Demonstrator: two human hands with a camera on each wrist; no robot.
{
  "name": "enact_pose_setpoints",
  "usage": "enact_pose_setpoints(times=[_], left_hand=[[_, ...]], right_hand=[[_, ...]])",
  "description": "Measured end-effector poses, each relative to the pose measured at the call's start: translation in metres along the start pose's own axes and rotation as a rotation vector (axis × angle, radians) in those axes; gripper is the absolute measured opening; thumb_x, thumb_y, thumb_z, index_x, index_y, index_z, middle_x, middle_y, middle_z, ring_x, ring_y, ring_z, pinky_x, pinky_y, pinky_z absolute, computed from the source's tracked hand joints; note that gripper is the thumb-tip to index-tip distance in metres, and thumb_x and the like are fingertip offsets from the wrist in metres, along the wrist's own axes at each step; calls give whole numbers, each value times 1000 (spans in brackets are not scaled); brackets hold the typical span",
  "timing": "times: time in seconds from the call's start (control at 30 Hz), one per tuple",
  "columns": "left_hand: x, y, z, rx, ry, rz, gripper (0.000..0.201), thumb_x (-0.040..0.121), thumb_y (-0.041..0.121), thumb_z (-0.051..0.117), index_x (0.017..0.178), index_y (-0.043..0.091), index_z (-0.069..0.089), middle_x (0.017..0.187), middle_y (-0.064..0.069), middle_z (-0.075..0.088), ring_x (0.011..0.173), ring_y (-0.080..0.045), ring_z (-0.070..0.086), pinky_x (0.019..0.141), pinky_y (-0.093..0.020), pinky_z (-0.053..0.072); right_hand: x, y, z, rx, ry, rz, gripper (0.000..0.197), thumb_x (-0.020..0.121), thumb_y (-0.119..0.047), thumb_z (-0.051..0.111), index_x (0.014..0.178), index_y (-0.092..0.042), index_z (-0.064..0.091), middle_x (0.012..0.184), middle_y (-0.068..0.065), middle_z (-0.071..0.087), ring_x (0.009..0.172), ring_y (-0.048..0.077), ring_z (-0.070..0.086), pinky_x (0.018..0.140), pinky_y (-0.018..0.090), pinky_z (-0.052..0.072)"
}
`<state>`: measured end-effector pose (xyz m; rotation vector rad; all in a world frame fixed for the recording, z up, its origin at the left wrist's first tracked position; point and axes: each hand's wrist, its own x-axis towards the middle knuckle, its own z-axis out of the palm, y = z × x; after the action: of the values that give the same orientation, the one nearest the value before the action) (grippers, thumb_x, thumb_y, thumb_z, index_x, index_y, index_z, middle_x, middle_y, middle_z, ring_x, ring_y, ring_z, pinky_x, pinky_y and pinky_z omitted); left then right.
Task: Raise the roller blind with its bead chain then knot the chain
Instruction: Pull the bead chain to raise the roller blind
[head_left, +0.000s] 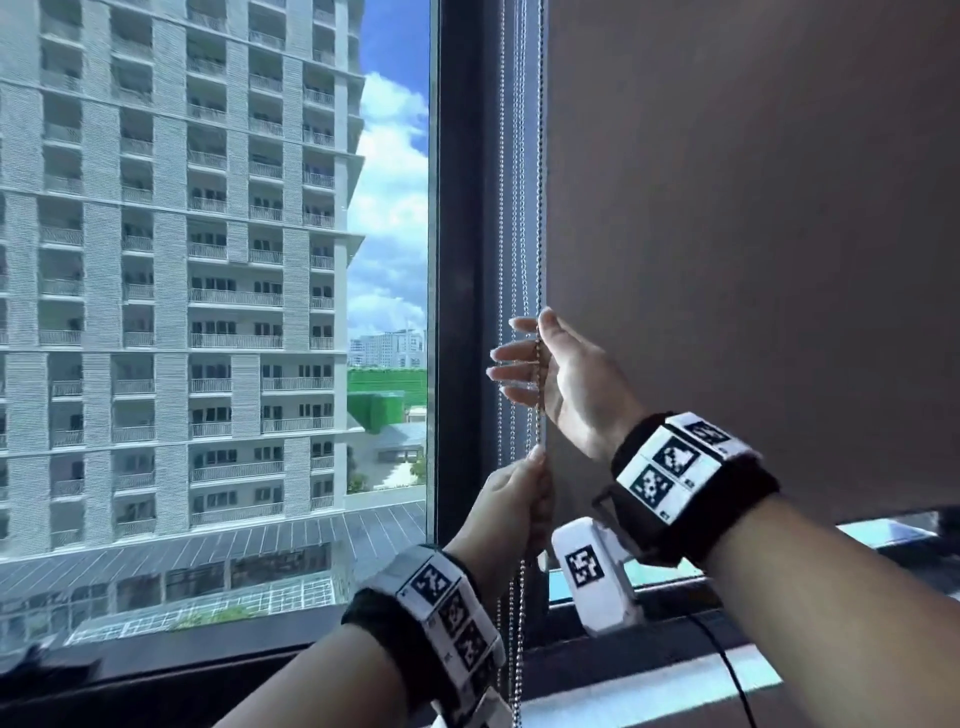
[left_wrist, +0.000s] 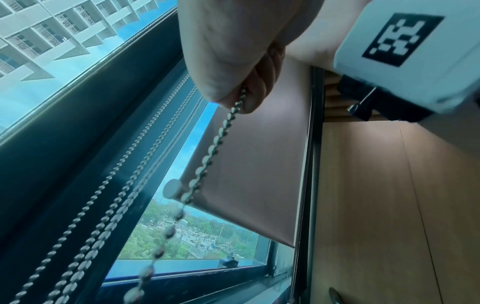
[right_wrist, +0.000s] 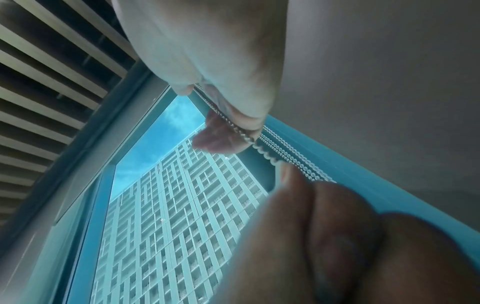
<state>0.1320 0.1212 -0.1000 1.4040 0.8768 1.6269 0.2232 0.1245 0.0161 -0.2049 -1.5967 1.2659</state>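
Left hand (head_left: 511, 499): nearest, low at centre. Grip is a pinch of thumb and curled fingers on one strand of the bead chain (head_left: 521, 587), which hangs slack below it toward the sill (head_left: 291, 639).

Right hand (head_left: 558, 379): higher and just beyond. Palm turned up, fingers (head_left: 506, 356) spread almost straight; the chain runs across the palm at the thumb. The wrist view suggests the thumb presses it there, but a firm hold cannot be confirmed.

Bead chain: several parallel strands, close together, in the narrow gap between the dark window frame (head_left: 462, 260) on the left and the blind's edge on the right.

Roller blind (head_left: 753, 234): far right, still covering most of its pane. Its bottom bar (left_wrist: 235, 223) sits low, with a strip of glass showing beneath.

Risks, as judged:
- Wrong strand pulled, so the blind lowers instead.
- Beads slipping through the loose upper hand.
- Neighbouring strands caught into the knot.
- Knotting early, with the blind barely raised.

Room: tight sideways between frame and fabric. Free vertical run above both hands. Open space nearward into the room.
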Motion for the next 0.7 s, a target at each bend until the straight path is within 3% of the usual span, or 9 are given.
enact_pose_setpoints(times=[0.07, 0.13, 0.23, 0.33, 0.4, 0.47, 0.57, 0.63, 0.7], left_hand=[[0, -15, -5, -5, -25, -24, 55, 75, 68, 60, 96, 18, 50, 90, -13, 41, 72, -24, 32, 54, -28, 23], [-2, -26, -9, 12, -36, -46, 67, 67, 73, 63, 103, 19, 47, 98, -14, 36, 76, -28, 29, 54, -31, 22], [-6, -36, -14, 46, -100, -88, 70, 68, 77, 60, 94, 13, 51, 93, -16, 41, 73, -25, 30, 57, -32, 23], [-9, -29, -20, 50, -163, -143, 75, 75, 83, 35, 73, 11, 57, 67, -15, 46, 56, -20, 41, 59, -33, 28], [-2, -13, -24, 0, -170, -159, 89, 78, 82, 25, 97, 4, 64, 86, -18, 60, 77, -27, 57, 71, -35, 42], [6, 15, -22, -50, -192, -121, 97, 73, 84, 31, 117, 2, 57, 104, -24, 51, 95, -34, 50, 80, -40, 43], [18, 63, -6, -47, -217, -48, 84, 76, 79, 26, 104, 8, 63, 90, -20, 52, 81, -28, 53, 72, -36, 46], [26, 96, 5, -29, -223, 6, 77, 88, 69, 16, 103, 8, 61, 88, -14, 61, 77, -27, 62, 75, -35, 48], [33, 124, 18, -32, -196, 67, 60, 95, 58, 21, 102, 11, 57, 82, -7, 61, 67, -18, 64, 68, -32, 49]], right_hand=[[1, 0, 3, 29, 12, 1, 35, 101, -40, 32, 89, -14, 53, 60, 0, 51, 50, 14, 44, 51, 27, 33], [-2, 7, 4, 0, 46, 9, 43, 100, -45, 30, 67, -21, 41, 45, -7, 35, 40, 11, 24, 42, 26, 17], [-13, 19, 7, -90, 43, 12, 48, 101, -44, 25, 57, -24, 27, 40, -9, 27, 36, 11, 18, 37, 23, 11], [-24, 28, 6, -42, 18, 33, 48, 101, -42, 27, 57, -23, 30, 40, -8, 26, 34, 9, 17, 35, 23, 13], [-30, 35, 3, 23, 19, 61, 48, 100, -42, 29, 56, -23, 31, 42, -7, 25, 35, 9, 16, 36, 23, 12], [-35, 41, 0, 50, 20, 82, 51, 99, -43, 32, 53, -22, 34, 43, -7, 24, 37, 10, 17, 38, 22, 14], [-43, 50, -2, 48, 42, 117, 52, 100, -41, 34, 53, -20, 43, 40, -10, 31, 33, 6, 22, 35, 19, 17], [-49, 60, -3, 23, 13, 138, 52, 99, -45, 33, 53, -20, 39, 41, -9, 30, 36, 8, 19, 37, 21, 12], [-58, 68, -6, -55, -5, 161, 50, 99, -47, 30, 56, -23, 35, 45, -6, 26, 41, 12, 16, 39, 24, 14]])
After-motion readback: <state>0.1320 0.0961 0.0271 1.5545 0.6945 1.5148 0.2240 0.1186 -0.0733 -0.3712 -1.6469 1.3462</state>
